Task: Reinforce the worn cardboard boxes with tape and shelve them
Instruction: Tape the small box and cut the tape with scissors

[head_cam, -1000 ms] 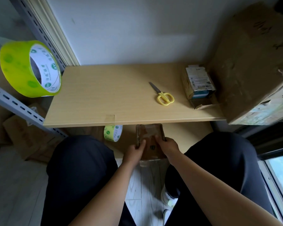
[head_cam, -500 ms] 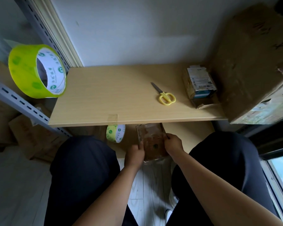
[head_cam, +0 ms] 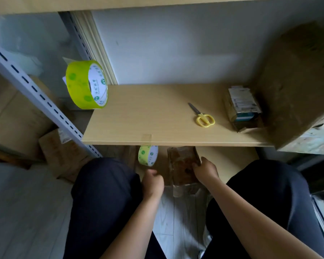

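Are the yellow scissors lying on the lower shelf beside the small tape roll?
No, the yellow scissors lie on the upper shelf board.

Shelf (head_cam: 157, 116): scissors (head_cam: 202, 116) right of centre; small box (head_cam: 241, 107) further right; large box (head_cam: 297, 86) at right edge. Tape roll (head_cam: 86, 85) at left edge. Below front edge: second tape roll (head_cam: 147, 155), left of taped box (head_cam: 183, 165).

Yellow-handled scissors (head_cam: 202, 116) flat on shelf board; grey slotted upright (head_cam: 36, 94) at left.
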### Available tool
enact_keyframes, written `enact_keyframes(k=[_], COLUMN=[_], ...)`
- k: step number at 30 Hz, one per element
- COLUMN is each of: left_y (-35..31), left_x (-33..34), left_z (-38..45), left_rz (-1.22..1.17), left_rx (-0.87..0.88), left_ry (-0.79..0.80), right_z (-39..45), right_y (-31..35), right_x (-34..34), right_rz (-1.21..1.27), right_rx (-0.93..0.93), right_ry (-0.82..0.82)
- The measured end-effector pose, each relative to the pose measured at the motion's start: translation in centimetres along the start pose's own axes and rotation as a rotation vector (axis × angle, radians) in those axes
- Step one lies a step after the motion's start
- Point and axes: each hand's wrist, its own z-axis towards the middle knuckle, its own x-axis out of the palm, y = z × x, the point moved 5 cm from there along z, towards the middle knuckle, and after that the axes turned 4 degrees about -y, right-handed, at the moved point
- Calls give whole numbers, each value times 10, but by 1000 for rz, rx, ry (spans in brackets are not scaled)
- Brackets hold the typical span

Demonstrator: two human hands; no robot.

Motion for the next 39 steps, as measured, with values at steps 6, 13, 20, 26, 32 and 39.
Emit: enact_keyframes(k=[6, 13, 20, 26, 32, 39], left_y=[-25, -50, -49, -47, -54, -61], left_x=[-59, -64, -60, -55, -63, -63], left_z=[-8, 38, 53, 42, 26, 22], left_rz=[-181, -261, -458, -580, -545, -586], left_rx=[216, 104, 58, 10, -32, -57], left_ry=[-410, -92, 375, 394, 356, 300], right_z=[-21, -59, -69, -65, -61, -60], right_y=[16, 41, 46, 58, 75, 106], right_x=[-15, -32, -17, -6, -1, 6], right_rz=[2, 125, 122, 152, 274, 409], right_rx=[-82, -301, -361, -415, -410, -278], right_ry=[-151, -333, -264, -181, -138, -25])
